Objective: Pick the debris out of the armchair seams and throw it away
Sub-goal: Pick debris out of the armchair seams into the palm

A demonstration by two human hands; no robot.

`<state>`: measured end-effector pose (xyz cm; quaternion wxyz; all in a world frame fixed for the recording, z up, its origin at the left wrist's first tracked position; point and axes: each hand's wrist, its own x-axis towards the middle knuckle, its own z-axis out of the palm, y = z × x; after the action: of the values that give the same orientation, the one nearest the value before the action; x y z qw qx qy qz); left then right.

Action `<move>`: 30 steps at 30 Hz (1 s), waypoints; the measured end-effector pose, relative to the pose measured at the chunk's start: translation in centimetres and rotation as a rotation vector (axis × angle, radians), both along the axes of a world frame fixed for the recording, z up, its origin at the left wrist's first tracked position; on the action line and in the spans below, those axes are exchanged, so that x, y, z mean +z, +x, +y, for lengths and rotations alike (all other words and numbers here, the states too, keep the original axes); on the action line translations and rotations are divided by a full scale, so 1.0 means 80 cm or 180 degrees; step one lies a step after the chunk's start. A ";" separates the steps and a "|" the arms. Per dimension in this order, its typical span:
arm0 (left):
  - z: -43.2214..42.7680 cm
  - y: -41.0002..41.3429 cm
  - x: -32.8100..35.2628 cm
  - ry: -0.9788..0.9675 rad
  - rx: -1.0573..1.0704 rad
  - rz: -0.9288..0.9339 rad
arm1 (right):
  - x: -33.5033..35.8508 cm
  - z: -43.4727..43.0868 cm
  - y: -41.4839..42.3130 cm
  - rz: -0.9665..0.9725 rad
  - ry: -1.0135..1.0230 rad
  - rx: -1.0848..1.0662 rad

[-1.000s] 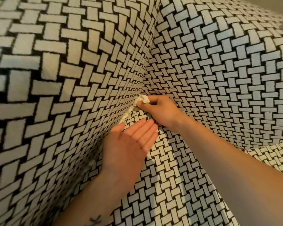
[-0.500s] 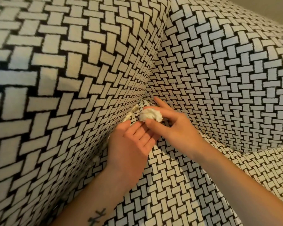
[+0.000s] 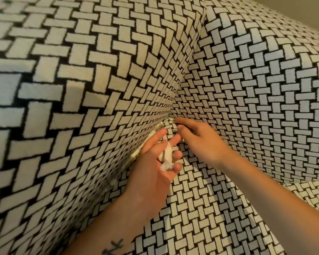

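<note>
The armchair [image 3: 247, 89] wears black-and-white basket-weave fabric. My left hand [image 3: 155, 166] lies palm up by the seam between the left arm and the seat, fingers curled round a crumpled white paper wad [image 3: 167, 158]. More pale debris [image 3: 158, 127] is wedged in that seam just above the hand, and another bit [image 3: 134, 155] shows beside the left thumb. My right hand [image 3: 201, 140] reaches into the back corner of the seat, fingers extended toward the seam, holding nothing that I can see.
The armchair's left arm [image 3: 72, 107] rises steeply on the left. The backrest [image 3: 256, 80] fills the right. The seat cushion [image 3: 201, 208] runs down between my forearms. A strip of beige wall [image 3: 317, 8] shows at the top right.
My right hand pulled the white wad from the seam, placed it in my left palm and went back to the corner. My left fingers curled round the wad.
</note>
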<state>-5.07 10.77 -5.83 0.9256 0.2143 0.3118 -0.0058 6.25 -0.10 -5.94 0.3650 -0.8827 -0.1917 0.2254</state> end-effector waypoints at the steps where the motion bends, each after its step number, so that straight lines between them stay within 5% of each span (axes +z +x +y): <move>1: 0.000 0.001 -0.001 0.0024 0.0027 0.0025 | -0.002 0.007 0.006 -0.0031 -0.0093 0.0055; 14: -0.006 -0.004 -0.010 0.0659 -0.0024 -0.0075 | -0.007 0.045 0.048 -0.0467 -0.1544 0.1330; 23: -0.004 -0.007 -0.004 0.0152 -0.0558 -0.0163 | -0.024 0.063 0.057 -0.0404 -0.1708 0.1114; 30: -0.001 -0.007 -0.008 0.0044 -0.0644 -0.0245 | -0.022 0.060 0.055 -0.0116 -0.1067 0.0779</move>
<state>-5.65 10.70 -6.48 0.9301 0.2512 0.2527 -0.0889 10.66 4.72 -7.71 0.1794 -0.9052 -0.2639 0.2807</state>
